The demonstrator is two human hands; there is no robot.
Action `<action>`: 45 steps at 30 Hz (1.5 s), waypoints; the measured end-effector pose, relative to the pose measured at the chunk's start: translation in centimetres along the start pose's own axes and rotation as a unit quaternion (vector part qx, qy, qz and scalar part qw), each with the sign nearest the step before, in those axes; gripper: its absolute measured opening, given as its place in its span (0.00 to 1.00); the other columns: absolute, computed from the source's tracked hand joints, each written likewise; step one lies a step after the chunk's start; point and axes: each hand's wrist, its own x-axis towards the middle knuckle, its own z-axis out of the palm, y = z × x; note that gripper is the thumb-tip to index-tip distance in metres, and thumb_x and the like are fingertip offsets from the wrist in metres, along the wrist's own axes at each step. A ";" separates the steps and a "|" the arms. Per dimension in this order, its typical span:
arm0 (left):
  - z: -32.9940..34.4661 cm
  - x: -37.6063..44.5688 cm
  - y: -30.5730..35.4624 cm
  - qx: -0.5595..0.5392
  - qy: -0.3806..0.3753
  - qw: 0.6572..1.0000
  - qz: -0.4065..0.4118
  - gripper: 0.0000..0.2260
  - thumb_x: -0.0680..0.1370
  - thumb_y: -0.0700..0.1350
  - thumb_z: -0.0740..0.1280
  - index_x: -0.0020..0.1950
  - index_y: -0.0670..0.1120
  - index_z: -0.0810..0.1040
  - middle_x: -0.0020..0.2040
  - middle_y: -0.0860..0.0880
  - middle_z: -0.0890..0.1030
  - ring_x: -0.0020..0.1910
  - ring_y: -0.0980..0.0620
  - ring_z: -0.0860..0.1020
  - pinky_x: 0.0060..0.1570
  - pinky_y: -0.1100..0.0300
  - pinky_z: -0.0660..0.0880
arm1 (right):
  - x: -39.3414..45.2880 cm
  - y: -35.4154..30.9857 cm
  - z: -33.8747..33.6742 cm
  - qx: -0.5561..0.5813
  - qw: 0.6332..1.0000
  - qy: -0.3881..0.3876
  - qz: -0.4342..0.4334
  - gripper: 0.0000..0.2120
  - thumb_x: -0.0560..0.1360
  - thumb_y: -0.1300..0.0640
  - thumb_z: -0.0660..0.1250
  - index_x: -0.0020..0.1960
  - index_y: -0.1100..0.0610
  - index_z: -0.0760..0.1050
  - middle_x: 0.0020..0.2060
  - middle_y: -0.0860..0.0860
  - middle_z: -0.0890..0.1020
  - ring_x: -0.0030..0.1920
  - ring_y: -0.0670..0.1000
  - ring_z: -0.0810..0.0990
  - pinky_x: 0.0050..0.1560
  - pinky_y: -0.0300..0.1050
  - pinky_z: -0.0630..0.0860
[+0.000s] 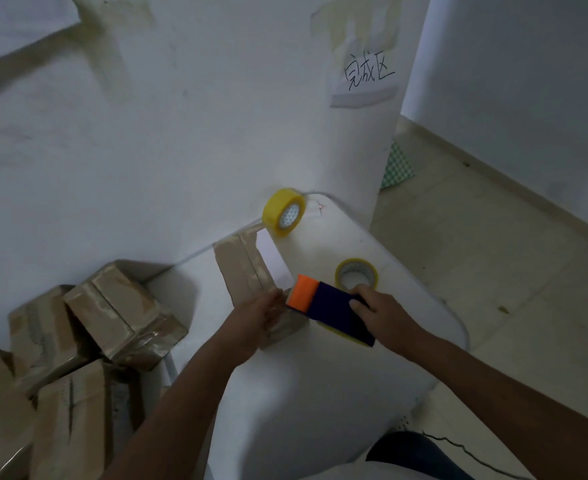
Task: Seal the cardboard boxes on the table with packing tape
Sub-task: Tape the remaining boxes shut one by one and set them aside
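Evidently taping was under way: the left hand (263, 311) pressed flat on the brown cardboard box (247, 271) at table centre, while the right hand (377, 311) gripped the orange-and-navy tape dispenser (330, 308) against its near end. Next, probably, a steady pull along the seam.

Brown cardboard box (247, 271) flat on table, tape dispenser (330, 308) at its end.

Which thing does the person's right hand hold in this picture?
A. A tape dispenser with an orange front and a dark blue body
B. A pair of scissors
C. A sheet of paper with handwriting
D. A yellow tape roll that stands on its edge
A: the right hand grips the dark blue body of the tape dispenser, whose orange front meets the cardboard box that the left hand steadies.
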 end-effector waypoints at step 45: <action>-5.6 -3.1 -2.3 -0.107 0.254 0.958 0.080 0.04 0.80 0.37 0.66 0.53 0.39 0.79 0.42 0.45 0.76 0.43 0.52 0.75 0.50 0.61 0.76 | 5.4 -0.6 -3.6 -0.134 0.982 -0.086 -0.097 0.16 0.79 0.43 0.62 0.50 0.56 0.78 0.43 0.51 0.81 0.42 0.48 0.79 0.43 0.44 0.73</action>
